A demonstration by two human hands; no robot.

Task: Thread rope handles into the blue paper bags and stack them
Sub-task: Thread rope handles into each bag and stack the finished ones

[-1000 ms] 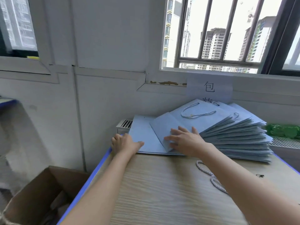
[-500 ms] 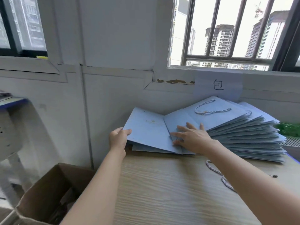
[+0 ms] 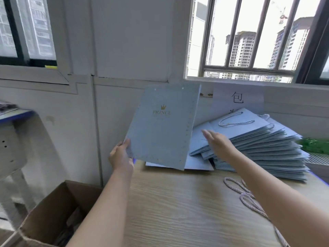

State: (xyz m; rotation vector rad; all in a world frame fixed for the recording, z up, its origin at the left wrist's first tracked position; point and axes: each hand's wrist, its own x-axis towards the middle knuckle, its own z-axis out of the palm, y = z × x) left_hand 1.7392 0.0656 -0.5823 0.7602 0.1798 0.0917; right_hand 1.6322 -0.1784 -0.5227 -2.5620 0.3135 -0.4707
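Note:
My left hand (image 3: 121,155) grips the lower left corner of a flat blue paper bag (image 3: 163,127) and holds it upright above the table, its gold crown logo facing me. No handle shows on this bag. My right hand (image 3: 216,142) is open, fingers straight, over the edge of a fanned stack of blue bags (image 3: 258,147) at the back right. The top bag of that stack carries a white rope handle (image 3: 235,121). Loose rope handles (image 3: 247,196) lie on the wooden table (image 3: 178,211) under my right forearm.
An open cardboard box (image 3: 51,216) stands on the floor left of the table. A few flat blue bags (image 3: 197,164) lie behind the raised bag. A wall and barred window close off the back. Something green (image 3: 315,145) lies at the far right. A grey stand is at far left.
My left hand has lifted the bag from lying flat to upright. My right hand has come off it and moved up to the right over the stack.

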